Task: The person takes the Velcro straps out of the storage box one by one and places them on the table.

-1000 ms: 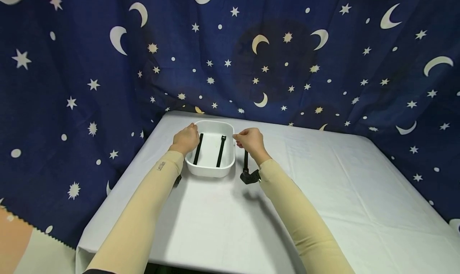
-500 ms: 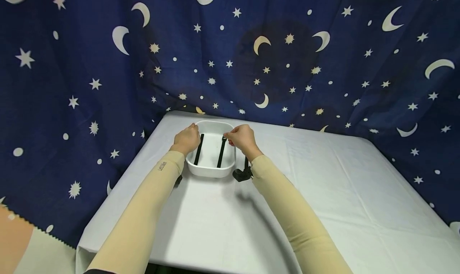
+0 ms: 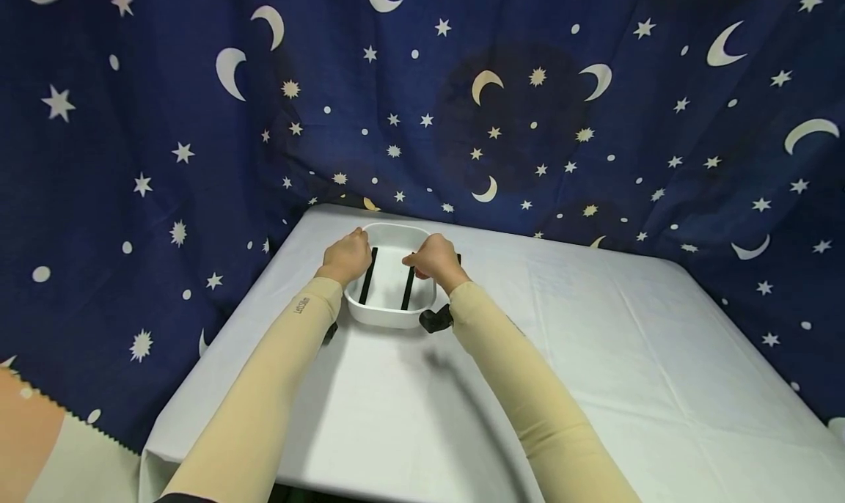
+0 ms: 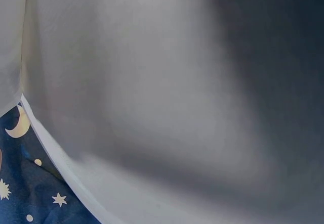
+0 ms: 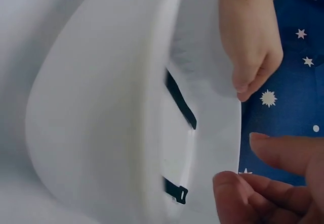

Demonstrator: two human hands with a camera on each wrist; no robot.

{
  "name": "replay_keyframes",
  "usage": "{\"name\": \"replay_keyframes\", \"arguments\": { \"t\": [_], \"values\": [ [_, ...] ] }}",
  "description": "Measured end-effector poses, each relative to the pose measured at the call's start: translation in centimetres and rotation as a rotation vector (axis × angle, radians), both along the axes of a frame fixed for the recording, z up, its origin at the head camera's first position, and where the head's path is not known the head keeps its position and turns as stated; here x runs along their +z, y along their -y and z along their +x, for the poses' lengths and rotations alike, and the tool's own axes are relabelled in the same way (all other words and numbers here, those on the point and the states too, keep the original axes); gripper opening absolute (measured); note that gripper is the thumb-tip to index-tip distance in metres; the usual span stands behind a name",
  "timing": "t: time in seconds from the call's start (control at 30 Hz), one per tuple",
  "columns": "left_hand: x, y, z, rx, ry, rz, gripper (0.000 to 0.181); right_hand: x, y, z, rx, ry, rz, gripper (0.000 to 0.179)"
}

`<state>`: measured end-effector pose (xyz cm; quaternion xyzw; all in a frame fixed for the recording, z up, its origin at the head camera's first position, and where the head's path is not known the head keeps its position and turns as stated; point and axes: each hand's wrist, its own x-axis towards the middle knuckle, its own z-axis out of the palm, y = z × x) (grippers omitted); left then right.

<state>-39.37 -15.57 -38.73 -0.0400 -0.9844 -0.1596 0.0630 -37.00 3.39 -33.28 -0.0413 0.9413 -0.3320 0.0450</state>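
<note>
In the head view your right hand (image 3: pixel 437 257), nearer than your left hand (image 3: pixel 348 256), has the black strap (image 3: pixel 408 290) just to its left, running front to back inside the white tub (image 3: pixel 386 317); the left wrist shows mostly cloth (image 4: pixel 162 82); the right wrist shows your right thumb and fingers (image 5: pixel 230 193) apart, empty, your left pinching the rim (image 5: pixel 239 133).

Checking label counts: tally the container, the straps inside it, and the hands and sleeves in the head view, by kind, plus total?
White container: 1
Black straps: 2
Hands: 2
Beige sleeves: 2
Total: 7
</note>
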Motion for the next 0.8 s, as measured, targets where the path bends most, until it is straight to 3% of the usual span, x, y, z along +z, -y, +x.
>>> {"name": "replay_keyframes", "arguments": {
  "t": [0.8],
  "values": [
    [0.1, 0.0, 0.2, 0.01, 0.006, 0.009, 0.046, -2.2, 2.2, 0.7, 0.105, -0.044, 0.332, 0.029]
  ]
}}
